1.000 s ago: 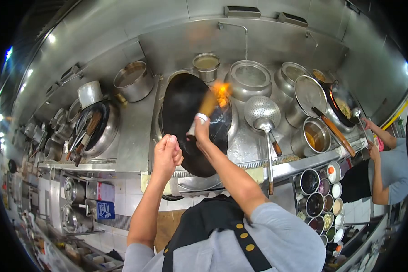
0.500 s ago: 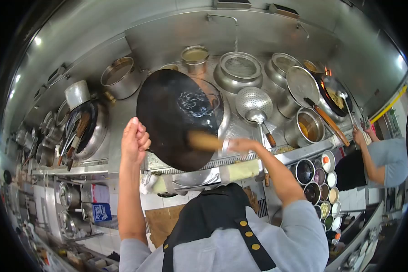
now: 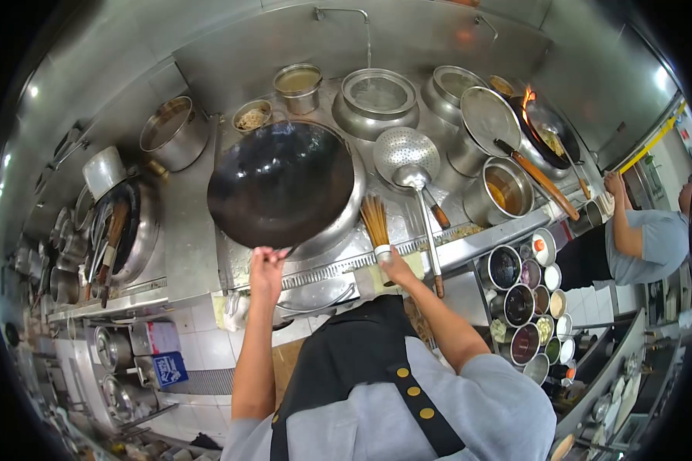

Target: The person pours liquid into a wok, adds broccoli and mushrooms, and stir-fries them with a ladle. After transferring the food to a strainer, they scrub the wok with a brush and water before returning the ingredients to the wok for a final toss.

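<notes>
A large black wok rests over the round stove ring, its inside wet and shiny. My left hand is closed on the near edge of the wok, beside a small loop handle. In my right hand is a bamboo wok brush, gripped at its white-banded end with the bristles pointing up and away. The brush is apart from the wok, to its right. Just right of the brush lie a perforated skimmer and a ladle.
Water runs from a tap above a lidded pot. A pot of amber liquid and a wire strainer stand to the right. Seasoning bowls line the near right. Flames rise by a second wok, near a co-worker.
The wok has gone from tilted up to lying flatter on the stove. My right hand has drawn the brush out of it toward the right and nearer my body.
</notes>
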`<state>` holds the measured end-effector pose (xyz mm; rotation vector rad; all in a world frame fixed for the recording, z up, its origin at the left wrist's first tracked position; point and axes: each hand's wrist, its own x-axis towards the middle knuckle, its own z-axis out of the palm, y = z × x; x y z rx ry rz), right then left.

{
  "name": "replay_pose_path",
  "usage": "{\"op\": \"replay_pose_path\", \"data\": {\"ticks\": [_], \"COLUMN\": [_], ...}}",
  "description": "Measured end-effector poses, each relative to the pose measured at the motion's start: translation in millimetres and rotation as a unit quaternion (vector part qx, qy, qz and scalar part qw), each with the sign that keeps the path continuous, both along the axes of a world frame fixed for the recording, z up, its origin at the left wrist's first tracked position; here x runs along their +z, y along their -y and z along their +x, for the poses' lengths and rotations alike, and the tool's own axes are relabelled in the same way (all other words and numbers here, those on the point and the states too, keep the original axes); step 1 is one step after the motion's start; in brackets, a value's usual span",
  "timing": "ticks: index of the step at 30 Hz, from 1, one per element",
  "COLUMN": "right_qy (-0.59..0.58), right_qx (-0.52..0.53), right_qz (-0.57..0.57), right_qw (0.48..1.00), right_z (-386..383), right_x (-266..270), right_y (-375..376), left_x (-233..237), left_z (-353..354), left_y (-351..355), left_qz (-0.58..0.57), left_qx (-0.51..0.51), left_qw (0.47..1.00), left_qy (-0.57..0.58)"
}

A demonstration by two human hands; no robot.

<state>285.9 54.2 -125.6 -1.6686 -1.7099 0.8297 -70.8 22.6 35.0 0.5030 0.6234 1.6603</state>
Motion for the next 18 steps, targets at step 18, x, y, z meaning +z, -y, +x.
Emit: {"op": "replay_pose_path", "data": {"ticks": [18], "right_qy": [0.091], "right_qx": [0.043], "right_qz": [-0.657], "right_qw": [0.747], "right_z": [213], "right_x": [-217], "right_y": [265], "left_x": [-11], "left_z": [38], "left_y": [117], "left_qz": [-0.222], "left_qx": [-0.089], "left_qw": [0.946], "left_qy": [-0.218]}}
